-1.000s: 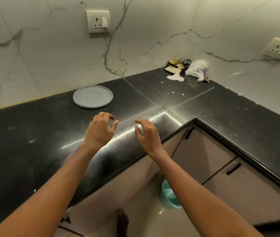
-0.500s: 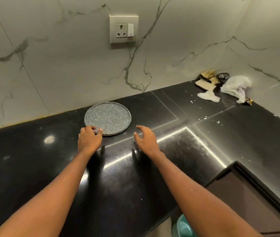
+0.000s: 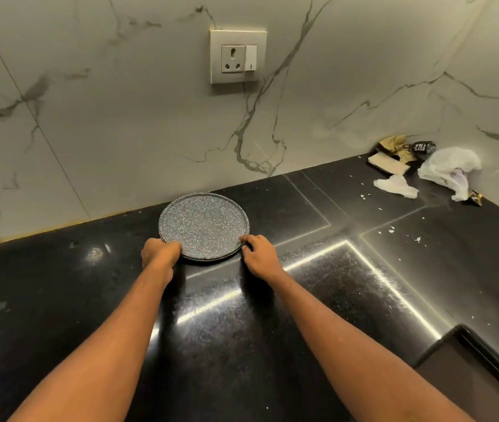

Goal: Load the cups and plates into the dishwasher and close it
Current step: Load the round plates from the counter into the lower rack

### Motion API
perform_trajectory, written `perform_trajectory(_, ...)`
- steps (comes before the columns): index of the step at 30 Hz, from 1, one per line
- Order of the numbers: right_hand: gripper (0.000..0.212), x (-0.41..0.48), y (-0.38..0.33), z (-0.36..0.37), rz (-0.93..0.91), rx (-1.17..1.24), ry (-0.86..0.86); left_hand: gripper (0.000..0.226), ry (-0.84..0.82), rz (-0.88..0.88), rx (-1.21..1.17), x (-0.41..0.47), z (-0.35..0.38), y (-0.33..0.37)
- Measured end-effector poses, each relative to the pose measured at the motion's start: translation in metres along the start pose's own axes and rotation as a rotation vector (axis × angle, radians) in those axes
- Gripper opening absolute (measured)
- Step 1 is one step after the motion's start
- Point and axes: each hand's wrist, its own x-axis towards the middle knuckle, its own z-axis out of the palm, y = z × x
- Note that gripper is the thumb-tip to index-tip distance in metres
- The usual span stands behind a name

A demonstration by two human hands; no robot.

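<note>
A round grey speckled plate (image 3: 204, 223) lies flat on the black countertop (image 3: 272, 330), close to the marble back wall. My left hand (image 3: 160, 252) grips the plate's near left rim with curled fingers. My right hand (image 3: 260, 254) holds the near right rim, fingertips curled at the edge. No cups and no dishwasher are in view.
A wall socket (image 3: 237, 56) sits above the plate. Crumpled wrappers and a white plastic bag (image 3: 449, 169) lie in the far right corner, with white crumbs scattered nearby. The counter's inner edge and a cabinet front (image 3: 470, 370) show at the lower right.
Both hands reached forward over the counter and closed on the plate's near rim, left then right. The view moved in toward the wall.
</note>
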Motion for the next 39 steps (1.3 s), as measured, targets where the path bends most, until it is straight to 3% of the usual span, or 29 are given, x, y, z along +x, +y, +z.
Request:
perform_trajectory(5,0.034,-0.010,-0.001,-0.006,0.013,0.046,0.010,0.020,-0.257,-0.074,-0.404,-0.016,-0.002,0.009)
perform_trajectory(8,0.034,-0.022,0.000,-0.013,0.071,0.102,0.052,0.030,-0.309,-0.069,-0.480,-0.038,-0.004,0.014)
perform_trajectory(12,0.033,-0.057,0.000,-0.021,0.212,0.343,0.169,0.021,-0.358,0.025,-0.422,-0.074,-0.021,0.008)
perform_trajectory(16,0.030,-0.103,0.001,-0.029,0.285,0.417,0.287,0.042,-0.434,0.046,-0.382,-0.119,-0.047,-0.007)
perform_trajectory(21,0.026,-0.183,-0.004,-0.036,0.349,0.511,0.490,0.042,-0.534,0.073,-0.408,-0.179,-0.081,-0.035)
perform_trajectory(27,0.027,-0.299,-0.003,-0.035,0.417,0.461,0.645,0.036,-0.651,0.195,-0.330,-0.249,-0.110,-0.078)
perform_trajectory(39,0.036,-0.488,0.036,-0.045,0.546,0.452,0.761,0.021,-0.852,0.386,-0.196,-0.387,-0.122,-0.127)
